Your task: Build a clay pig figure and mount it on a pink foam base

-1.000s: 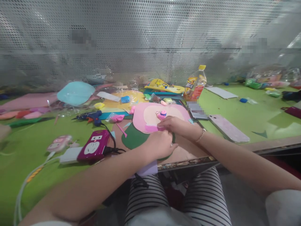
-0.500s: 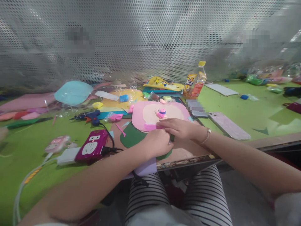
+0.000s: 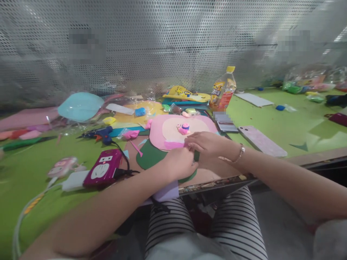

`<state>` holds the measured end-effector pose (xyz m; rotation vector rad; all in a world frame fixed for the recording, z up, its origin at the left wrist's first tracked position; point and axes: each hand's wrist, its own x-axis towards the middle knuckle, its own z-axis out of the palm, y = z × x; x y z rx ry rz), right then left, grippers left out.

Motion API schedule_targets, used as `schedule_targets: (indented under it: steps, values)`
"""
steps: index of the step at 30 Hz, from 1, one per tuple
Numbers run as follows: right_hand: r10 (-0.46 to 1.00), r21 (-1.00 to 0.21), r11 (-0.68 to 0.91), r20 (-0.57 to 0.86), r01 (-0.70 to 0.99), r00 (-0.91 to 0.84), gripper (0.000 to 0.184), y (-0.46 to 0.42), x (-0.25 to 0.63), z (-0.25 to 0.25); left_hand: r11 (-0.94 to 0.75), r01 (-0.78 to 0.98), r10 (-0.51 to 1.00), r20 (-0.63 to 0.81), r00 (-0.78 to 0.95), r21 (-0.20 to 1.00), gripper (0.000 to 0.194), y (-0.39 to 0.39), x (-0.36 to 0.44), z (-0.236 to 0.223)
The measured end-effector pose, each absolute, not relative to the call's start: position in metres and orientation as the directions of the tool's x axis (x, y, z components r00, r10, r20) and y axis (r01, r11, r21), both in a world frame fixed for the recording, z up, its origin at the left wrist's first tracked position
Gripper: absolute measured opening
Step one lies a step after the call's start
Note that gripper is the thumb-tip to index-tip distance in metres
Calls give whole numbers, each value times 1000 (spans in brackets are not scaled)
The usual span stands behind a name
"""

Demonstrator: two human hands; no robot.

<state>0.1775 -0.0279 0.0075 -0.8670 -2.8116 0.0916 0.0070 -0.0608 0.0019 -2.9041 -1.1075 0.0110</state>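
Both hands meet at near edge of pink foam face (image 3: 173, 131). Left hand (image 3: 181, 163) curled, grip can't tell; right hand (image 3: 206, 144) pinches pink strip (image 3: 173, 145). Clay snail (image 3: 183, 129) just beyond right fingers, already on; strip likely not fixed yet.

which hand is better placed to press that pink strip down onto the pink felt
Right, probably. The right hand has its fingertips at the pink strip, on the near edge of the pink felt. The left hand is curled lower down over the green felt, with its fingers hidden.
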Motion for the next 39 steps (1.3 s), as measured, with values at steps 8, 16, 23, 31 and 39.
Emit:
schedule_targets:
  steps: [8, 16, 23, 31, 39]
  values:
    - [560, -345, 815, 262, 466, -786, 55, -15, 175, -3, -757, 654, 653, 47, 756, -3, 54, -59, 7, -1]
    - [473, -377, 836, 129, 398, -872, 56, -10, 180, -11, -741, 671, 671, -4, 741, -36, 50, -62, 9, 2]
    - [526, -444, 794, 162, 414, -835, 55, -14, 193, -5, -734, 679, 679, 21, 734, -14, 56, -60, 8, -2]
    - [502, -366, 836, 208, 409, -839, 55, -6, 193, -11, -780, 625, 623, 61, 780, -27, 55, -60, 6, -6]
    - [465, -327, 863, 215, 385, -859, 55, -9, 196, -7, -672, 728, 724, 87, 685, -138, 56, -74, 8, -4]
